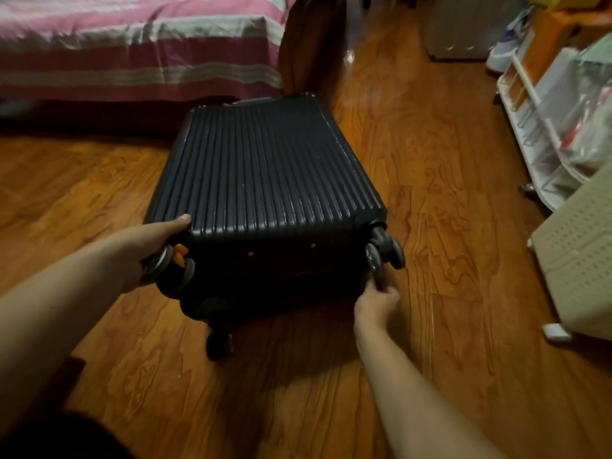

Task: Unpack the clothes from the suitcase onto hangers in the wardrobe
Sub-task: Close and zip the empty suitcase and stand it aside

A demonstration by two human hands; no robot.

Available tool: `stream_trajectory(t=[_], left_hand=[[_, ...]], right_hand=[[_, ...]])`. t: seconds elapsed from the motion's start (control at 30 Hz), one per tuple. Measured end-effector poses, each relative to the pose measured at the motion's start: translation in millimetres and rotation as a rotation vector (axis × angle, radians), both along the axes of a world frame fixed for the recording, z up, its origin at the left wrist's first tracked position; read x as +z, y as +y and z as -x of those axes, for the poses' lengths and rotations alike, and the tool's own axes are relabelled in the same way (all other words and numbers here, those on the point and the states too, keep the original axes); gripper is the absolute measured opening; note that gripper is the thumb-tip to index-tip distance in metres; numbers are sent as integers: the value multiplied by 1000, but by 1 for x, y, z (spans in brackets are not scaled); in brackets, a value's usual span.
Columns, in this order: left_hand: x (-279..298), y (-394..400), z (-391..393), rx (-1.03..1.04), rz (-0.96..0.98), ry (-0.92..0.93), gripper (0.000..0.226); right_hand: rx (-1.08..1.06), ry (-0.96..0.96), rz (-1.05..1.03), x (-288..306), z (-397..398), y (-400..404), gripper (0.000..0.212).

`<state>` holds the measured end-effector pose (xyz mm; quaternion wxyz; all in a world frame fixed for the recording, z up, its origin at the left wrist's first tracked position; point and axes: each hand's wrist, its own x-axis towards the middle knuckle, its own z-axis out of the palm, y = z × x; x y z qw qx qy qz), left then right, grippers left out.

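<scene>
A dark ribbed hard-shell suitcase (pixel 265 180) lies closed on its side on the wooden floor, wheels toward me. My left hand (pixel 145 246) grips its near left corner by the wheel with the orange part, thumb on the top shell. My right hand (pixel 376 303) holds the near right lower edge just under the right wheels (pixel 385 251). No clothes, hangers or wardrobe are in view.
A bed with a pink striped cover (pixel 139 51) stands behind the suitcase at the left. A white wire rack with bags (pixel 543 127) and a beige perforated bin (pixel 579 256) line the right side. Wooden floor (pixel 447 193) lies between them.
</scene>
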<state>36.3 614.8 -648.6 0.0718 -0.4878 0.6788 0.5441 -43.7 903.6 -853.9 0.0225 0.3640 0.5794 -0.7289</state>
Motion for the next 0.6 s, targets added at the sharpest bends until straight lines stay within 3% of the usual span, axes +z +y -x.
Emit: stream_trajectory(t=[0.13,0.33,0.47,0.6], left_hand=[[-6,20,-19,-53,32,-61,58],[-36,62,-19,-163,-114,-120,56],[-69,88,-4,-461,-117,-232,76],[-94,95,8,-379,-10,-261,108]], right_hand=[[-4,-103,16,-7,-30,8,33],[-75,10,-118,-13,-2,65,19],[-132,31,-192,-26,28,110,14],[-9,-7,-399,-32,29,134,34]])
